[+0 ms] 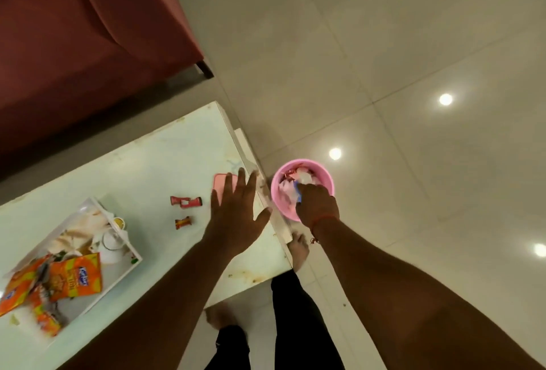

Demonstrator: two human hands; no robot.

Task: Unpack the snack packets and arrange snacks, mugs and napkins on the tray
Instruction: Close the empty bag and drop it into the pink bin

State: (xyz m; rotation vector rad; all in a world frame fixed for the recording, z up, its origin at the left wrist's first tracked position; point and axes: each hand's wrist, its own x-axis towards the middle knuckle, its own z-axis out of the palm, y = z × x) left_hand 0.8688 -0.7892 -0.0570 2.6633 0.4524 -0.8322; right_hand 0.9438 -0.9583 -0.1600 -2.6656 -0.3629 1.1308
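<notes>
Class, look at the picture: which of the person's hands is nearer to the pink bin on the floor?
Right. The right hand reaches down into the pink bin, among its scraps. The left hand lies flat on the table's edge, beside the bin.

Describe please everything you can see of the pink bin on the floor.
The pink bin is round, looks like plastic, and stands upright on the tiled floor just beyond the table's right edge. It holds crumpled white and red wrappers. The right hand reaches in from above, fingers among the waste, with something blue beside them.
</notes>
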